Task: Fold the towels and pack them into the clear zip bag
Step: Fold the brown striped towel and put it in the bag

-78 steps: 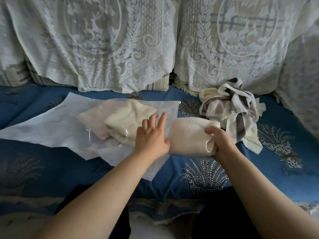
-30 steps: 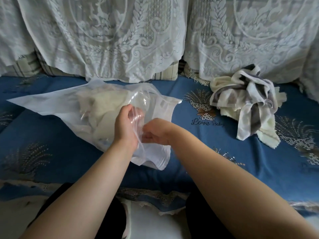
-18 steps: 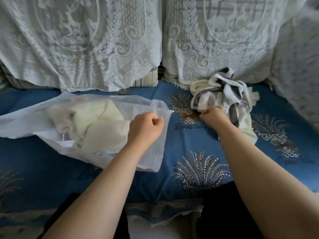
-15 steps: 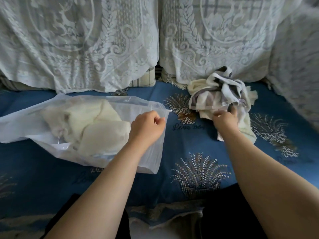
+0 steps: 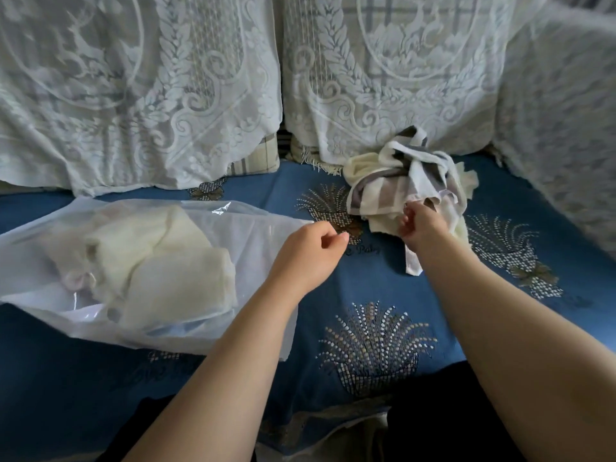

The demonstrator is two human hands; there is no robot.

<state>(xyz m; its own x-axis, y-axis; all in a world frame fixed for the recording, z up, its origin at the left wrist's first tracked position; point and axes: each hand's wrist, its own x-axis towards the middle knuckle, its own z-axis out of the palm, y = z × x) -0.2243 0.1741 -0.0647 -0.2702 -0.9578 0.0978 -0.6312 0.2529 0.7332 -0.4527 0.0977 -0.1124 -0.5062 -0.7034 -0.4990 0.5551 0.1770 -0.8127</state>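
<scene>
The clear zip bag lies flat on the left of the blue seat, mouth towards the middle, with several folded cream towels inside. My left hand hovers over the bag's mouth edge with fingers curled and nothing visible in them. A crumpled pile of grey-and-white striped and cream towels sits at the back right. My right hand is closed on the front edge of that pile, pinching a striped towel whose strip hangs down beside my wrist.
The blue embroidered sofa cover spreads in front of me. White lace-covered back cushions stand right behind the pile and the bag, and a lace-covered armrest closes off the right side.
A folded cream towel went into the bag. My right hand then left the bag, reached to the pile and closed on a striped towel. My left hand has let the bag's mouth drop flat.
</scene>
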